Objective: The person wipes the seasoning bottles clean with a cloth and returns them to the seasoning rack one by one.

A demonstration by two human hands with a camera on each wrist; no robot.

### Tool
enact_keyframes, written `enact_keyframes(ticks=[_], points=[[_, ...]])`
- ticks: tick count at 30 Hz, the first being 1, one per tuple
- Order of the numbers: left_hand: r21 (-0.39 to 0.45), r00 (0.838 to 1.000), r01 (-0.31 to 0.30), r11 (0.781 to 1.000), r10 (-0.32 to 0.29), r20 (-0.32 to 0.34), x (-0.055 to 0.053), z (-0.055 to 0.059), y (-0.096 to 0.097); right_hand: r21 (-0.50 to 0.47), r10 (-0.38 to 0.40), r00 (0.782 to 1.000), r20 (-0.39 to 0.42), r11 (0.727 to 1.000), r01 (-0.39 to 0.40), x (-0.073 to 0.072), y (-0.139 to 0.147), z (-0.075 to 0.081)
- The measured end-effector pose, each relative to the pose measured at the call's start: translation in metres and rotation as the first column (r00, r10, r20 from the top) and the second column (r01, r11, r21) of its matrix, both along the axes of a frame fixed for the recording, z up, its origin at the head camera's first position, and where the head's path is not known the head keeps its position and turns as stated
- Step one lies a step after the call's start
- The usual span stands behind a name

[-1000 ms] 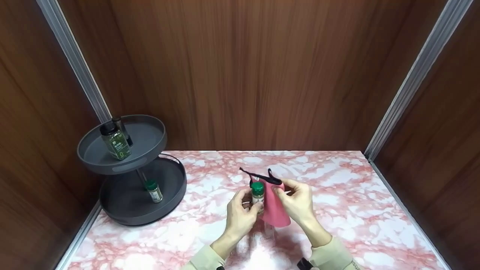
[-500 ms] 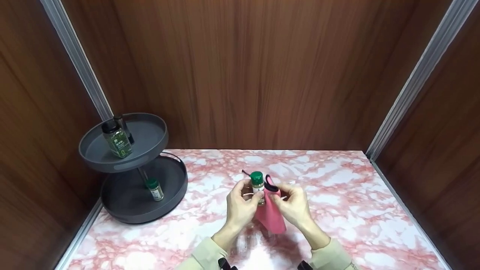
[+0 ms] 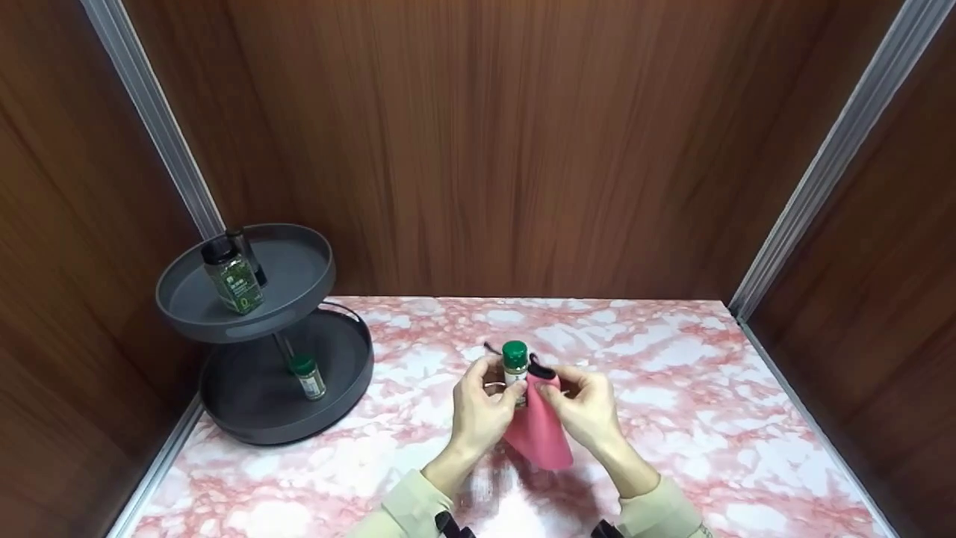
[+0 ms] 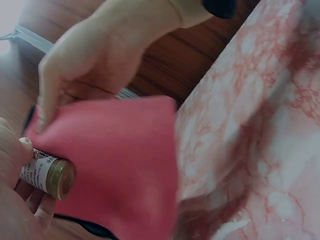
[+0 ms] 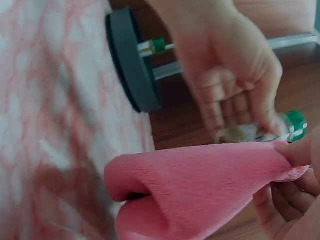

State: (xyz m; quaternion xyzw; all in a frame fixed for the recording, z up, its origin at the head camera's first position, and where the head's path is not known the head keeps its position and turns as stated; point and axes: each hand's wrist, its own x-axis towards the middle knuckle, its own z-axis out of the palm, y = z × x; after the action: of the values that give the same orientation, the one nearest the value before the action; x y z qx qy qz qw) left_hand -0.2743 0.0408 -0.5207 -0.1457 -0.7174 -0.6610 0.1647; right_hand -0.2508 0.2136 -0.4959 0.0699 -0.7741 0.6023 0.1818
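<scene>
Close together over the table, both hands are at work in the head view. My left hand (image 3: 478, 411) grips a small clear spice jar (image 3: 515, 373) with a green cap, held upright between thumb and fingers. Just to its right, my right hand (image 3: 590, 411) pinches the top of a pink cloth (image 3: 545, 437) with black edging. The cloth hangs down beside and behind the jar, its lower part flaring out. In the left wrist view the jar's base (image 4: 62, 180) overlaps the cloth. The right wrist view shows the cloth (image 5: 200, 187) folded over in the fingers.
A dark two-tier round rack (image 3: 287, 433) stands at the left. Its upper tray bears a green-labelled square jar (image 3: 237, 284) and a slim dark bottle (image 3: 250, 258); the lower one bears another green-capped jar (image 3: 308, 377). Wooden panels (image 3: 478, 149) enclose the marbled table (image 3: 672, 418).
The cloth's black edge, earlier stretched out across the top, is now bunched at my right fingers. The jar has risen slightly in my left hand, and the cloth's lower end hangs lower.
</scene>
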Motion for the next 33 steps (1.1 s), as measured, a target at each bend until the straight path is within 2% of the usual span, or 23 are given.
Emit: enact_keyframes(ticks=[5,10,16,21,25,29,33], points=[[-0.042,1.0,0.002,0.999,-0.003,-0.019,0.001,-0.005,0.001,-0.112,0.012,0.997,-0.079,0.993,-0.021,0.0,-0.003,0.017],[-0.054,1.0,0.002,0.999,-0.003,-0.01,0.003,-0.006,0.001,-0.113,0.021,0.994,-0.112,0.993,-0.034,0.0,-0.004,0.023],[-0.035,1.0,0.01,0.999,-0.01,0.009,0.001,-0.002,0.0,-0.073,0.026,0.996,-0.081,0.997,-0.032,-0.004,-0.001,0.01],[-0.018,1.0,0.004,1.0,-0.004,0.029,-0.002,0.002,-0.003,-0.014,0.066,0.997,0.026,0.998,-0.066,-0.006,0.004,-0.012],[-0.042,1.0,-0.006,0.999,0.007,0.03,-0.002,0.004,-0.005,0.021,0.07,0.994,0.087,0.997,-0.072,-0.005,0.006,-0.025],[-0.073,1.0,-0.017,0.997,0.018,0.009,-0.003,0.003,-0.004,0.017,0.053,0.996,0.07,0.998,-0.054,-0.005,0.004,-0.026],[-0.085,1.0,-0.011,0.996,0.009,-0.019,-0.003,-0.001,-0.002,-0.037,0.031,0.999,0.026,0.999,-0.03,-0.006,0.003,-0.018]])
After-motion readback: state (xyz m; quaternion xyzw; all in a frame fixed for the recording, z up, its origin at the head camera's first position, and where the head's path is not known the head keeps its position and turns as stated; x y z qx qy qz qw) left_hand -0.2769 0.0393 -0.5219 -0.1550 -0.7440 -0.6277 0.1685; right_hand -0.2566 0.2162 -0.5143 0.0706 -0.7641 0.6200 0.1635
